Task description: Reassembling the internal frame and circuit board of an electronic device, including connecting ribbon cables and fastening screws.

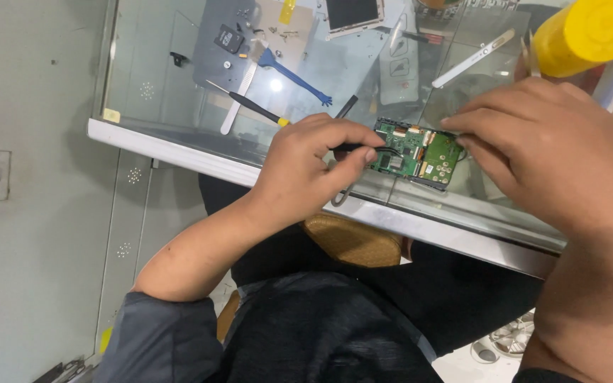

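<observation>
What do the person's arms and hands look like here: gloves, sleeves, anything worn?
Both hands are bare: no gloves, rings or watch visible on the left hand or right hand. The forearms are uncovered; a dark grey sleeve is pushed up to the left elbow.

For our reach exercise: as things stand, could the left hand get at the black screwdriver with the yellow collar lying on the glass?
Probably yes. The screwdriver lies bare on the glass top, just beyond the left hand, nothing between them. But its fingers hold a black tool against the green circuit board.

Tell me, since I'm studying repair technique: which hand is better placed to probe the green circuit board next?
Left hand: it pinches a thin black tool whose tip touches the green circuit board. Right hand just steadies the board's edge.
</observation>
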